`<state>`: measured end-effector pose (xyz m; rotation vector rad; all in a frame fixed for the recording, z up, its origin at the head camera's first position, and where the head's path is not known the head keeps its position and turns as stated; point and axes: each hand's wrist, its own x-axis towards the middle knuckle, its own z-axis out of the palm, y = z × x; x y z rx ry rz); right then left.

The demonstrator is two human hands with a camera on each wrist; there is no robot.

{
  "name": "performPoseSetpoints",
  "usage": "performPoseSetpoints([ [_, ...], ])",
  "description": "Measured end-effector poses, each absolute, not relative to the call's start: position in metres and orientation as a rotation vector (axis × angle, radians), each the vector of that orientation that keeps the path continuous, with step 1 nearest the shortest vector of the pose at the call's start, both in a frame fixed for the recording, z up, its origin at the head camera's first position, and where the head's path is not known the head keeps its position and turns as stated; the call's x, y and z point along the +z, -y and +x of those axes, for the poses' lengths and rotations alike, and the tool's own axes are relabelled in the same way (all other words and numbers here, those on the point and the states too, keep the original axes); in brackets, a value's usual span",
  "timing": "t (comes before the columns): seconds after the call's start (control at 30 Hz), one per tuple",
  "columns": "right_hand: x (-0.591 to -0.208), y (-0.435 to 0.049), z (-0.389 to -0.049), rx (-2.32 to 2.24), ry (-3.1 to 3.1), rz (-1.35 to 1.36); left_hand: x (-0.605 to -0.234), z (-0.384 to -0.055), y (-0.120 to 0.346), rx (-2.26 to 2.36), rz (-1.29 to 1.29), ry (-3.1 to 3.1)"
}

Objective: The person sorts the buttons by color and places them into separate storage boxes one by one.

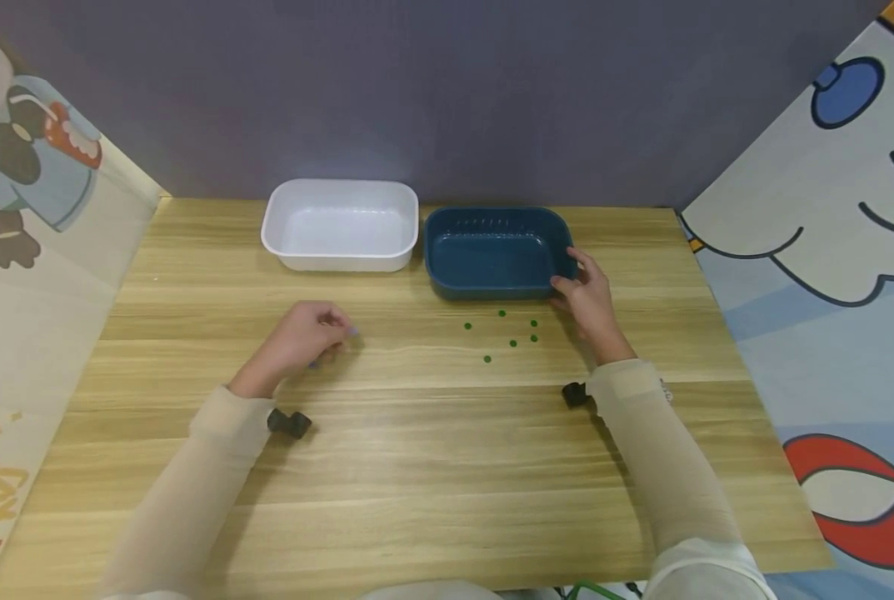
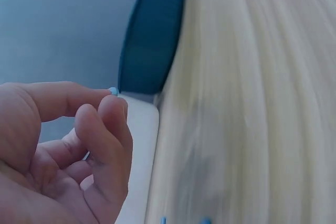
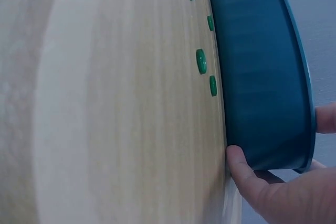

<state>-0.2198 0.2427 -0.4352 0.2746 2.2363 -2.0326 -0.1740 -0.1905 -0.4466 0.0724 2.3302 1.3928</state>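
Observation:
My left hand (image 1: pixel 312 335) pinches a small light-blue button (image 2: pixel 113 91) between thumb and fingertip, above the table in front of the white basin (image 1: pixel 340 262). Two more blue buttons (image 2: pixel 206 221) show at the bottom edge of the left wrist view, one of them partly hidden under that hand in the head view. At the right end of the dark blue basin (image 1: pixel 495 292), my right hand (image 1: pixel 589 302) grips its wall and rim near the front corner. Several small round green buttons (image 3: pixel 201 61) lie scattered on the table just before this basin.
The two basins stand side by side at the back of the wooden table (image 1: pixel 432 467), close to a grey partition (image 1: pixel 432 100). Printed panels (image 1: pixel 829 275) flank both sides. A dark wrist camera (image 1: pixel 289 423) juts inward from the left cuff.

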Motion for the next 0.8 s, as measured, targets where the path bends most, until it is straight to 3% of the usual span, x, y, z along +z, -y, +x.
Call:
performPoseSetpoints([
  [0.47,-0.454,-0.251,-0.229,-2.028,-2.243,0.284,-0.445,-0.183,0.165,1.780,-0.113,-1.975],
  [0.8,-0.456,-0.252,-0.230,-2.043,-2.242,0.279,-0.444,-0.191,0.153,1.818,-0.099,-1.908],
])
